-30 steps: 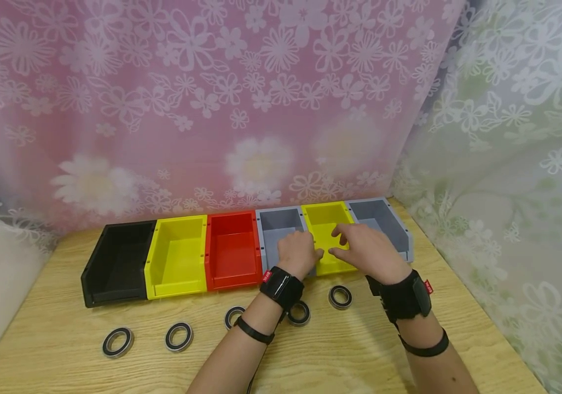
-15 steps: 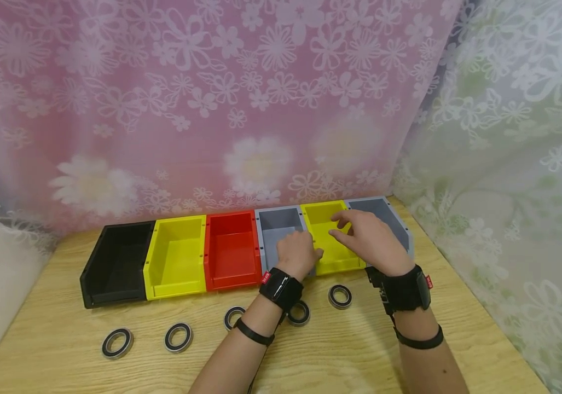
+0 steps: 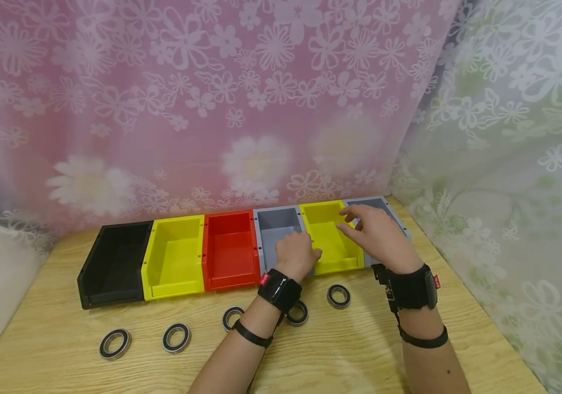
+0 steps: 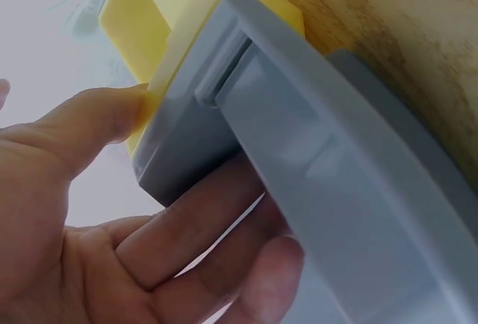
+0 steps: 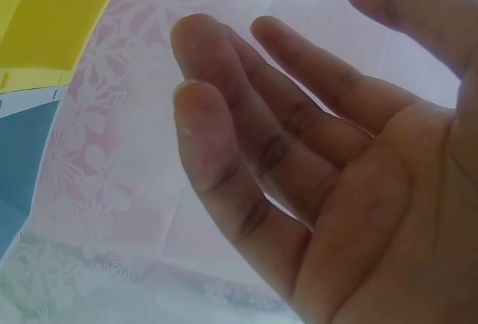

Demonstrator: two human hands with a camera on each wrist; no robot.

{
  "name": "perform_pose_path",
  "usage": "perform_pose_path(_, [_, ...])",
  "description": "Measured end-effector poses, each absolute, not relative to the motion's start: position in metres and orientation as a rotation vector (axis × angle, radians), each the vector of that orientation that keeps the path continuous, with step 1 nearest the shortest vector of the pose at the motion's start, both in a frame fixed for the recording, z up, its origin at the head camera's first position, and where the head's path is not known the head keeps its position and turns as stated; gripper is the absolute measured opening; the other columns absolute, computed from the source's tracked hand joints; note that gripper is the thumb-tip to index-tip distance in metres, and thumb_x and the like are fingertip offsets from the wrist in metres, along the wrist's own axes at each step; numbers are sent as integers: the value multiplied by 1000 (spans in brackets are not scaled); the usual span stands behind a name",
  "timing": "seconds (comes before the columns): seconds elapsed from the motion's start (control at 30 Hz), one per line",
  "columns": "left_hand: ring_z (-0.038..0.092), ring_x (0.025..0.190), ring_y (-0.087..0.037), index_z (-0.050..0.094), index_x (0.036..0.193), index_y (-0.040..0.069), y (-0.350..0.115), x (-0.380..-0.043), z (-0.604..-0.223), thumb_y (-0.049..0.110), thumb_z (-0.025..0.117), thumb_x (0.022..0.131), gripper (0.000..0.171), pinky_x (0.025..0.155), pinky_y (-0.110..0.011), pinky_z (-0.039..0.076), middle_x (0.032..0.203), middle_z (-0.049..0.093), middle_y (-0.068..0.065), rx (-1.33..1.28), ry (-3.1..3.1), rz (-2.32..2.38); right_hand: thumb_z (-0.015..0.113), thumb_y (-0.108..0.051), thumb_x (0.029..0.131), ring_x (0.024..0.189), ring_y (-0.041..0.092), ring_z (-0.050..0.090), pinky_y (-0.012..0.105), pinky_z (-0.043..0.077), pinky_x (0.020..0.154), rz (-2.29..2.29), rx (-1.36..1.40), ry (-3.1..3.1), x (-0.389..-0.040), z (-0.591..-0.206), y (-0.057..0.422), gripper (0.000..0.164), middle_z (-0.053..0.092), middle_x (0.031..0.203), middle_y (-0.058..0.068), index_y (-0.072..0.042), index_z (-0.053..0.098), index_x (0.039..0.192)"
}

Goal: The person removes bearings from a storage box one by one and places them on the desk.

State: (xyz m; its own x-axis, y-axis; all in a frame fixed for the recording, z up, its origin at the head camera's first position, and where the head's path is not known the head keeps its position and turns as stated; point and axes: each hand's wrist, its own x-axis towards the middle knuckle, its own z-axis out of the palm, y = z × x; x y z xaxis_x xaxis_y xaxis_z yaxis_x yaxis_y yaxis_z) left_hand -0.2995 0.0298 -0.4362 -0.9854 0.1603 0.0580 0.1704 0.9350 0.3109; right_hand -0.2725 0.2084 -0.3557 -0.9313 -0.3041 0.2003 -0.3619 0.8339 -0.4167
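My left hand (image 3: 295,254) pinches the adjoining side walls of a grey bin (image 3: 278,218) and the right-hand yellow bin (image 3: 327,249). In the left wrist view its thumb presses the yellow wall (image 4: 138,119), while the other fingers (image 4: 198,223) curl inside the grey bin. My right hand (image 3: 379,235) hovers over the far-right grey bin (image 3: 366,202), partly covering it. Nothing lies in its palm; the right wrist view has its fingers (image 5: 216,145) loosely bent and spread from the thumb.
Left of the hands stand a red bin (image 3: 231,254), another yellow bin (image 3: 177,257) and a black bin (image 3: 118,262). Several ball bearings (image 3: 176,337) lie in front on the wooden table (image 3: 340,350), two partly behind my left forearm. A floral curtain (image 3: 202,109) hangs behind.
My right hand has moved up and to the right, from over the yellow bin to over the far-right grey bin. The left hand keeps its hold, and the bins stay put.
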Motion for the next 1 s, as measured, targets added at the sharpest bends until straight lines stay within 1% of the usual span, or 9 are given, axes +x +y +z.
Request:
perform_pose_path(0.13, [54,53,-16,78,88,12,29,-299,-436,48,76,93,36,47,-29,41,66,62,0,-262,-3069,-486,65,-27,103,84,21,65,37,54,70,693,529,-2886,-272,-356,209,36,70,119,12,-6,66,132])
perform_pose_path(0.3, [51,50,-16,68,69,13,27,-299,-436,49,74,94,44,45,-29,36,56,47,2,-282,-3057,-492,66,-26,103,83,20,64,37,53,68,701,525,-2876,-273,-355,210,35,71,118,12,-6,66,132])
perform_pose_path(0.4, [50,48,-16,63,63,14,26,-299,-436,50,72,94,49,44,-28,34,53,42,3,-297,-3049,-483,65,-25,103,83,21,65,37,54,68,707,524,-2878,-272,-355,210,34,71,119,13,-5,66,131])
perform_pose_path(0.47, [50,47,-16,63,62,14,26,-298,-436,51,72,94,49,44,-28,34,53,42,3,-302,-3049,-471,65,-26,103,83,21,65,37,54,68,708,521,-2881,-272,-354,210,35,71,119,13,-5,66,131])
perform_pose_path(0.63, [52,48,-16,72,74,12,25,-297,-433,50,71,95,44,44,-29,39,57,53,0,-320,-3031,-437,65,-27,104,81,20,65,37,54,67,692,511,-2878,-273,-355,212,35,71,117,12,-5,66,132])
perform_pose_path(0.7, [52,48,-16,72,74,12,24,-296,-431,49,70,96,43,44,-29,40,58,54,0,-333,-3016,-428,65,-26,104,79,19,65,36,53,65,684,509,-2874,-274,-355,212,36,72,115,12,-4,66,131])
perform_pose_path(0.87, [50,46,-16,60,63,14,22,-297,-418,44,67,99,48,42,-27,36,55,41,2,-370,-2953,-463,64,-26,104,79,21,67,36,54,65,663,499,-2865,-276,-355,214,37,73,111,13,-2,65,132])
perform_pose_path(0.93, [52,49,-17,60,63,13,23,-298,-412,41,68,100,47,43,-27,38,56,42,1,-387,-2908,-491,64,-25,104,77,21,67,36,54,63,677,491,-2867,-277,-355,216,38,73,110,13,-2,64,134])
perform_pose_path(1.0, [57,57,-19,63,69,12,25,-300,-408,39,69,100,41,47,-29,43,61,49,-1,-402,-2863,-503,63,-25,104,74,20,66,36,53,60,703,484,-2874,-277,-355,218,38,73,111,14,-2,63,135])
